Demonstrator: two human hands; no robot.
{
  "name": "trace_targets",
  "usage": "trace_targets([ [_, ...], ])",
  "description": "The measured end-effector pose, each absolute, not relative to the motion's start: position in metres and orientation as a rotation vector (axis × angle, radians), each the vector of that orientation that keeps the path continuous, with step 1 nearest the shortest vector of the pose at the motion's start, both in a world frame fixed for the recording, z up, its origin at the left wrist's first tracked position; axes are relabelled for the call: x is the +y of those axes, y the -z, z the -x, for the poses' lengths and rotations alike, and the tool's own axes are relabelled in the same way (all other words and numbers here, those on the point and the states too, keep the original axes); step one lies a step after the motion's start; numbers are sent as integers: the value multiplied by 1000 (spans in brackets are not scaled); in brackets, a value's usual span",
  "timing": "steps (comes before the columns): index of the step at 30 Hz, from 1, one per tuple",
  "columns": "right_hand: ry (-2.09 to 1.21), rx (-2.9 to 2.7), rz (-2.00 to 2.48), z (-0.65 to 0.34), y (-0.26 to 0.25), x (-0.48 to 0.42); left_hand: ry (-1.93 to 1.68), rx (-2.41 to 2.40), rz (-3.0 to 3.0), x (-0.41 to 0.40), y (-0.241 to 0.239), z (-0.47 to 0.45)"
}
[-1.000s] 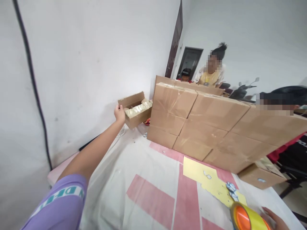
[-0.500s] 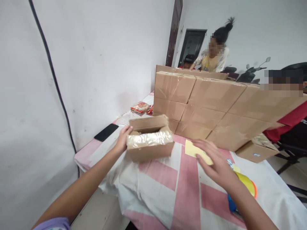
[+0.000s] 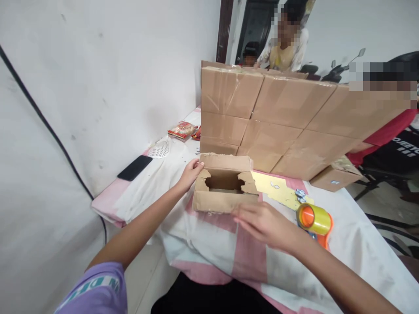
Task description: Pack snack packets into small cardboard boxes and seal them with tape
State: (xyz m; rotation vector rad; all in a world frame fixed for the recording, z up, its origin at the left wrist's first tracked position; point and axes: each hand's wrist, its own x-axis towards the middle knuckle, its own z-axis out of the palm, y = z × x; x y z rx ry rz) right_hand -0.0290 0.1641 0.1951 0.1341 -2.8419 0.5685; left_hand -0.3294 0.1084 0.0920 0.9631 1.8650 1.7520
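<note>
A small cardboard box (image 3: 225,200) stands on the cloth in front of me, its top open, with torn edges around the dark opening. My left hand (image 3: 190,175) grips its far left corner, thumb and fingers closed on the cardboard. At the near flap, which is folded outward, is my right hand (image 3: 257,220); its fingertips are by the flap's lower right edge, and motion blurs them, so I cannot tell if they pinch it. Right of the box lies a yellow sheet (image 3: 268,183) with small pale blue-white pieces (image 3: 300,195) by its right end.
Stacked taped cartons (image 3: 278,135) form a wall behind the box. A tape dispenser (image 3: 316,220) with yellow tape stands on the right. Left are a black phone (image 3: 135,168), a white perforated piece (image 3: 159,149) and a red snack packet (image 3: 182,130). People are beyond the cartons.
The box has turned and tipped so its opening faces me; its shiny taped side no longer shows. My right hand has moved left from the yellow sheet to the box's near flap.
</note>
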Motion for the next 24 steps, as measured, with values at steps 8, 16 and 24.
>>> trace_targets([
  [8, -105, -3183, 117, 75, -194, 224, -843, 2489, -1326, 83, -134, 301],
  [16, 90, -2909, 63, 52, -176, 235, -276, 2448, -1337, 85, -153, 286],
  [24, -41, -2396, 89, 12, -142, 231, -86, 2493, -1339, 105, -163, 271],
])
